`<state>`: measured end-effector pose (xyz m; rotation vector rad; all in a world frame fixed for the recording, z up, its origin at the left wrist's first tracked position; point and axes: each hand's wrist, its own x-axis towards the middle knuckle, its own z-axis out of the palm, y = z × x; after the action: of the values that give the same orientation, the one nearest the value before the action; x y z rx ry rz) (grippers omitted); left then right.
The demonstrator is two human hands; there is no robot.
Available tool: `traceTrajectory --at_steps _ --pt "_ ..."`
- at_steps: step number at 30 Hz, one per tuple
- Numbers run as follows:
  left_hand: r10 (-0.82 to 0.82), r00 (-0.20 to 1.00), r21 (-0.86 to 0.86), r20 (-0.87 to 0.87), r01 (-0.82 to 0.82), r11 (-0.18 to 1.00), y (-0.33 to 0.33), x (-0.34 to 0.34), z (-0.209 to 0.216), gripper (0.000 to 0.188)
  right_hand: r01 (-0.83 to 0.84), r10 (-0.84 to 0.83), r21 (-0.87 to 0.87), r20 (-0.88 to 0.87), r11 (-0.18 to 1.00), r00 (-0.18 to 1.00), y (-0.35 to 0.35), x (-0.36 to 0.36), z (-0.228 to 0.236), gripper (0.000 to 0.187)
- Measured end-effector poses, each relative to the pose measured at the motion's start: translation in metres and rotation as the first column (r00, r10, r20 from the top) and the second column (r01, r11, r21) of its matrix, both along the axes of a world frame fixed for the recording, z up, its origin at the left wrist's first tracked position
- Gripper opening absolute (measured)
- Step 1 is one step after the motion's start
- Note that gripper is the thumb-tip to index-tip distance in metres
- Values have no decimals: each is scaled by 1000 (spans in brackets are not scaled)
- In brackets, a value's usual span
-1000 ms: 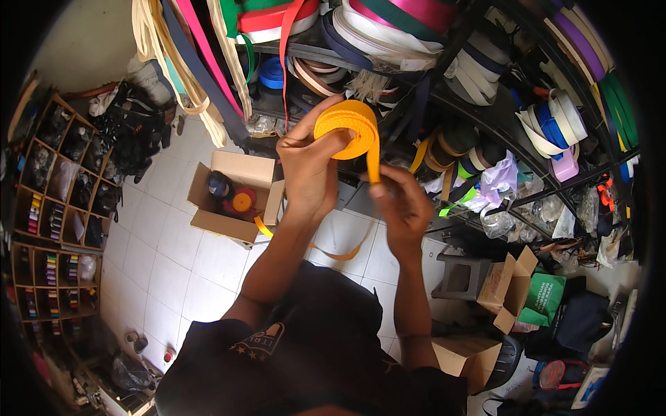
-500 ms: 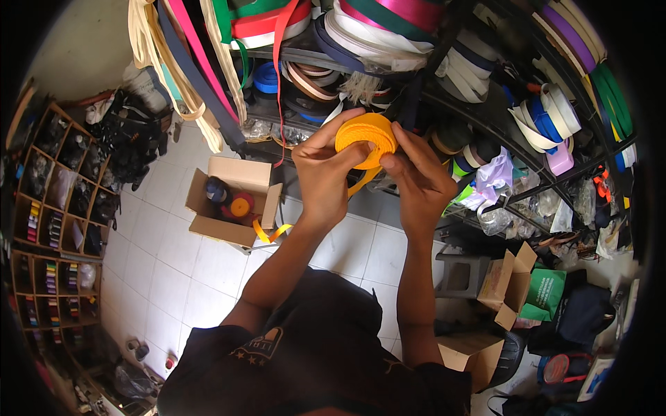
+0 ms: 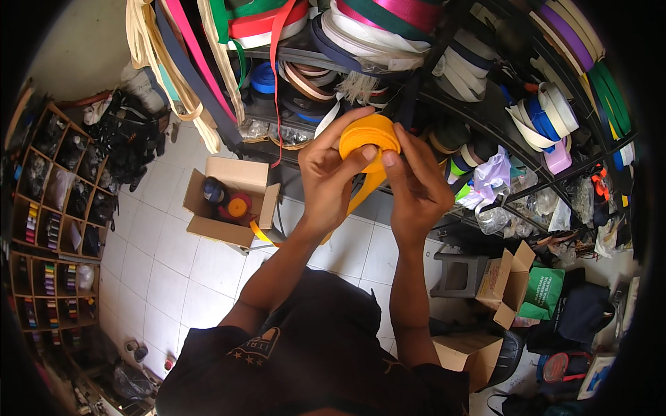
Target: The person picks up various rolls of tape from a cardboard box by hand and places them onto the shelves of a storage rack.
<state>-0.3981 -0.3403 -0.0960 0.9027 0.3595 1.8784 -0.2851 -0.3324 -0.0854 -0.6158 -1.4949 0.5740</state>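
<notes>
Between both hands, raised in front of the dark shelves, is a coiled roll of yellow webbing tape (image 3: 368, 130). My left hand (image 3: 328, 177) closes round its left side, with the thumb at the hollow centre of the coil. On the opposite side my right hand (image 3: 418, 191) grips the roll, its thumb at the lower rim near the left thumb. A loose yellow strip (image 3: 366, 191) runs down from the coil and passes behind my left forearm. More yellow tape comes out of the open cardboard box (image 3: 220, 232), where an orange-yellow roll (image 3: 239, 206) and a dark roll lie.
Black shelving (image 3: 444, 41) ahead holds several rolls of coloured tape. Cream, pink and dark straps (image 3: 191, 62) hang at its left. A grey stool (image 3: 458, 274) and open cartons (image 3: 506, 281) stand at lower right. A compartment shelf (image 3: 52, 229) lines the left wall, beside white floor tiles.
The roll has turned and tilted slightly between my hands, and my left thumb has shifted along the coil. The yellow strip by the box, curled before, now stretches straighter toward my left forearm.
</notes>
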Motion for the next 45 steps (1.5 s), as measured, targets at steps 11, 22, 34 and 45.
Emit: traceTrajectory --at_steps 11,22,34,45 --pt "43 987 -34 -154 -48 998 -4 1 0 47 -89 88 -69 -18 994 996 7 8 3 36" --pt "80 953 -39 -294 -96 995 -1 -4 -1 46 -18 23 -40 149 999 989 16 21 8 32" --pt "22 876 -123 -483 -93 988 5 -22 -4 36 -23 42 -205 88 978 995 18 6 5 30" --pt "53 935 -256 -349 -150 955 7 -7 -15 36 109 -130 -256 -65 961 989 12 -2 -20 25"
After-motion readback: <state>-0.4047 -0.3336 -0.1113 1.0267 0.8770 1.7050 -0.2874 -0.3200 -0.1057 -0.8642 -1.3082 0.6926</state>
